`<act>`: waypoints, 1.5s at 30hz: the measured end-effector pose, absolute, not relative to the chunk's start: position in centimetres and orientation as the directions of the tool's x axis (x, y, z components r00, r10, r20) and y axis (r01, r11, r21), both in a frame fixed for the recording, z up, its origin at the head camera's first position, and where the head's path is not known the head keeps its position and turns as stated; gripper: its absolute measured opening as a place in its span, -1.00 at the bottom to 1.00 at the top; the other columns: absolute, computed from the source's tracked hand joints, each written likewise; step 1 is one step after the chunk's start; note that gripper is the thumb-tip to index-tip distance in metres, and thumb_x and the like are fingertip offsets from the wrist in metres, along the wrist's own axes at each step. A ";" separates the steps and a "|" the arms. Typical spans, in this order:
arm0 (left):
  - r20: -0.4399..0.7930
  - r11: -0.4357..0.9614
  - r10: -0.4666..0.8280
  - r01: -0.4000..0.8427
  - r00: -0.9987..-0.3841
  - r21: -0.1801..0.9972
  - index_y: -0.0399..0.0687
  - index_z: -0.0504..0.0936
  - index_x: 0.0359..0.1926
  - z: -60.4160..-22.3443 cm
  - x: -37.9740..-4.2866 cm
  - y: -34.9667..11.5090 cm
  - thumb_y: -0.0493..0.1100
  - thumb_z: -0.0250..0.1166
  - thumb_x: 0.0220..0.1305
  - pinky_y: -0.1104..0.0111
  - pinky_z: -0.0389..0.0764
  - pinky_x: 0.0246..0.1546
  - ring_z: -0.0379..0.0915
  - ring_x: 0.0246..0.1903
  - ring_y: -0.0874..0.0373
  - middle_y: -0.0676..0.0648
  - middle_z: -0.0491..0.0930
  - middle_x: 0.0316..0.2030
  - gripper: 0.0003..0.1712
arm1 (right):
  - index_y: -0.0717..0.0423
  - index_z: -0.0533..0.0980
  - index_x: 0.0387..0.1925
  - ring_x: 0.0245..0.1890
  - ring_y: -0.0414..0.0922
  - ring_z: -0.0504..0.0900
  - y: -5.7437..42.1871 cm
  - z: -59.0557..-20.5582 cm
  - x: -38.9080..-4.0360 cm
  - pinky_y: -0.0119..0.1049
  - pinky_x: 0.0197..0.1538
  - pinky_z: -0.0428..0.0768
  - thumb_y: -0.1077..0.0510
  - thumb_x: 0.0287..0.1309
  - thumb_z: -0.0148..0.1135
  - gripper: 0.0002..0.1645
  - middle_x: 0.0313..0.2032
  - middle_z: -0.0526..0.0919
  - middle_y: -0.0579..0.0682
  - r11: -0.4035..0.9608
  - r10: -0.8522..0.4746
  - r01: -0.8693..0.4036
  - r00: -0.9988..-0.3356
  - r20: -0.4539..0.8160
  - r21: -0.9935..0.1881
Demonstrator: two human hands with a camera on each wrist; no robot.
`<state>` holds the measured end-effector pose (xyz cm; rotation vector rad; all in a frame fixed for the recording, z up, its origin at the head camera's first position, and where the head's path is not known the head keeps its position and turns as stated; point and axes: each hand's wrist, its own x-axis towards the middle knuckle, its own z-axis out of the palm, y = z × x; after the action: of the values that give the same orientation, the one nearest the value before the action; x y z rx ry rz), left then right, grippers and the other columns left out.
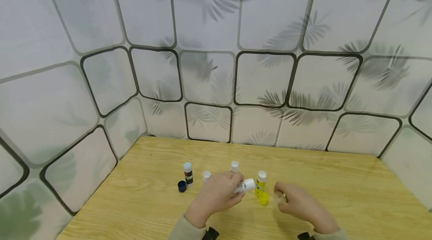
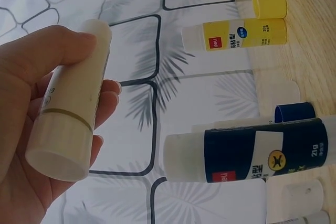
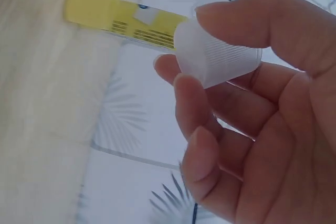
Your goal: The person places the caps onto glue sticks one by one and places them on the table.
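Observation:
My left hand (image 1: 217, 193) grips a white glue stick (image 2: 68, 108), thumb on one side and fingers curled round the other; in the head view it tilts to the right. To the right, my right hand (image 1: 298, 200) pinches a translucent white ribbed cap (image 3: 218, 53) between thumb and fingers, apart from the glue stick. Between the hands a yellow glue stick (image 1: 260, 183) stands upright with a yellow cap (image 1: 263, 198) in front of it. A navy-labelled glue stick (image 2: 236, 150) stands near my left hand in the left wrist view.
Left on the wooden table (image 1: 141, 195) stand a dark-labelled glue stick (image 1: 188, 175) and a dark blue cap (image 1: 182, 186). Two white tops, one (image 1: 206, 175) beside and another (image 1: 234, 166) behind my left hand, are partly hidden. Patterned fabric (image 1: 209, 78) walls the table's back and sides.

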<state>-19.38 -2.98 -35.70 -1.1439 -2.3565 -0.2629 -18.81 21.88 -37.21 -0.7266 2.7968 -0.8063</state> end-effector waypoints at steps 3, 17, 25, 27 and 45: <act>0.528 0.623 0.678 0.781 -0.512 -0.044 -0.04 0.50 -0.30 -35.7 -19.4 -3.1 -0.05 0.30 0.02 0.67 0.32 -0.62 0.33 -0.60 0.40 0.09 0.53 -0.47 -0.75 | 0.16 0.42 -0.35 -0.66 -0.30 0.26 22.1 -36.5 -18.7 -0.40 -0.63 0.30 0.37 -0.16 0.17 -0.76 -0.50 0.43 -0.14 0.715 -0.503 -0.439 -0.864 0.036 -0.544; 0.572 0.598 0.651 0.801 -0.500 0.020 -0.07 0.48 -0.26 -35.4 -19.3 -3.2 -0.06 0.27 0.06 0.65 0.35 -0.60 0.34 -0.59 0.37 0.06 0.52 -0.45 -0.74 | 0.21 0.42 -0.22 -0.53 -0.25 0.40 20.7 -33.0 -18.5 -0.40 -0.54 0.41 0.27 -0.08 0.27 -0.68 -0.44 0.48 -0.12 0.705 -0.452 -0.453 -0.880 0.146 -0.546; 0.573 0.623 0.629 0.782 -0.525 0.033 -0.07 0.48 -0.24 -35.4 -19.2 -3.3 -0.05 0.26 0.08 0.60 0.38 -0.58 0.37 -0.56 0.35 0.05 0.52 -0.43 -0.73 | 0.17 0.40 -0.31 -0.50 -0.26 0.40 18.5 -33.2 -18.8 -0.42 -0.50 0.42 0.32 -0.12 0.28 -0.72 -0.42 0.49 -0.12 0.688 -0.485 -0.524 -0.847 0.219 -0.502; 0.577 0.622 0.629 0.783 -0.521 0.029 -0.06 0.48 -0.24 -35.4 -19.3 -3.3 -0.04 0.26 0.08 0.60 0.38 -0.59 0.37 -0.57 0.34 0.05 0.52 -0.44 -0.73 | 0.16 0.40 -0.31 -0.50 -0.26 0.41 18.2 -33.4 -18.9 -0.41 -0.48 0.43 0.33 -0.11 0.27 -0.72 -0.42 0.49 -0.13 0.677 -0.502 -0.543 -0.835 0.228 -0.497; 0.555 0.617 0.652 0.787 -0.516 0.007 -0.07 0.49 -0.23 -35.6 -19.7 -3.1 -0.04 0.27 0.07 0.62 0.37 -0.58 0.35 -0.58 0.35 0.05 0.52 -0.43 -0.72 | 0.05 0.46 -0.31 -0.35 -0.21 0.53 17.7 -33.9 -19.1 -0.31 -0.31 0.51 0.31 -0.10 0.30 -0.73 -0.35 0.55 -0.17 0.605 -0.541 -0.645 -0.763 0.353 -0.466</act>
<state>-19.69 -3.15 -35.56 -1.1323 -2.3330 -0.3524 -19.14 17.70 -33.88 -1.1082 2.9703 -0.9808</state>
